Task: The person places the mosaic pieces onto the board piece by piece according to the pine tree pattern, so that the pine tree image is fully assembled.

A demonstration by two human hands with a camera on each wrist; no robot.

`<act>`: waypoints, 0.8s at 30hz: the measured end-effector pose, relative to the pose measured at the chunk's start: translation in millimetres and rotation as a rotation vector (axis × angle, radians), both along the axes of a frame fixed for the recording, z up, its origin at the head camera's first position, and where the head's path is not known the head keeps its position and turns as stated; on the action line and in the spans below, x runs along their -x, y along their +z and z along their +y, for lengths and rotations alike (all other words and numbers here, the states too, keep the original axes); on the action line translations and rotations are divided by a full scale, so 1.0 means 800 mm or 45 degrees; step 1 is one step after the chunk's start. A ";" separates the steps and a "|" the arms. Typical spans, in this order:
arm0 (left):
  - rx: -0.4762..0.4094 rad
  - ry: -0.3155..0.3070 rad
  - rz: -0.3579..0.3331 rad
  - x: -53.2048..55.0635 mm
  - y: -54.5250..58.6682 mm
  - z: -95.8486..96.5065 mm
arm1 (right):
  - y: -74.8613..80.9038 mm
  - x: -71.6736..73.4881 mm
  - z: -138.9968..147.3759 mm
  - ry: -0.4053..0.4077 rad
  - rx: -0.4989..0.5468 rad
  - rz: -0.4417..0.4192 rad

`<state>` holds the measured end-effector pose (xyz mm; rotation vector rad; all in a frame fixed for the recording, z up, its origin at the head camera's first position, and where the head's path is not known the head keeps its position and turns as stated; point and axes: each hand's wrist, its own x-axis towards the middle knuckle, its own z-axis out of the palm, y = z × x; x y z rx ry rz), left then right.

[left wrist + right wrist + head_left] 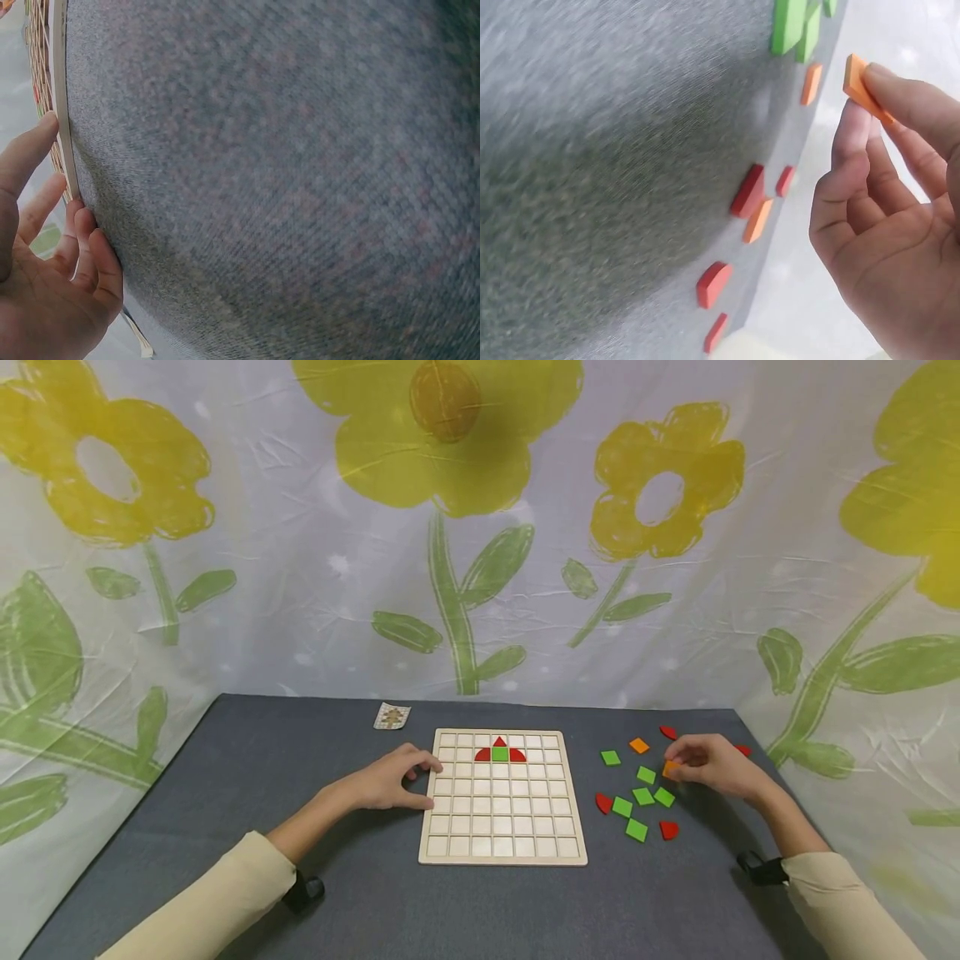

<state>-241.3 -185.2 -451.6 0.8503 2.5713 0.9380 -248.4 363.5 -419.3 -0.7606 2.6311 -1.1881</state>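
Note:
A pale wooden grid board [502, 864] lies on the table, with a green square tile [500, 754] in its upper rows and red tiles [517, 755] around it. At the board's left edge, my left hand [393, 778] touches the rim with thumb and fingertips spread apart. My right hand [708, 764] pinches an orange square tile [861, 88] between thumb and fingers, raised above the table in the right wrist view. Below and around that hand lie loose green tiles [643, 796], red tiles [669, 831] and another orange tile [639, 746].
A small patterned card [392, 717] lies behind the board's upper left corner. Dark grey cloth [495, 910] covers the table. A flower-printed curtain [315, 585] hangs behind and at the sides. Each wrist wears a dark strap.

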 end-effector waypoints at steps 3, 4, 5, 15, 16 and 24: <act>-0.003 -0.004 0.000 0.000 0.000 0.000 | 0.000 0.002 -0.005 0.011 0.009 0.021; -0.003 -0.004 0.000 0.000 0.001 0.000 | 0.000 0.003 -0.007 0.015 0.008 0.026; -0.003 -0.007 0.001 0.000 0.001 0.000 | 0.000 0.003 -0.010 0.015 0.007 0.027; 0.003 -0.001 0.002 -0.001 0.001 0.000 | 0.005 0.010 -0.045 0.059 0.043 -0.051; 0.006 0.000 0.002 -0.002 0.001 0.000 | 0.006 0.011 -0.048 0.067 0.047 -0.059; 0.002 -0.003 -0.003 0.000 0.001 0.000 | 0.012 0.015 -0.073 0.064 0.069 -0.114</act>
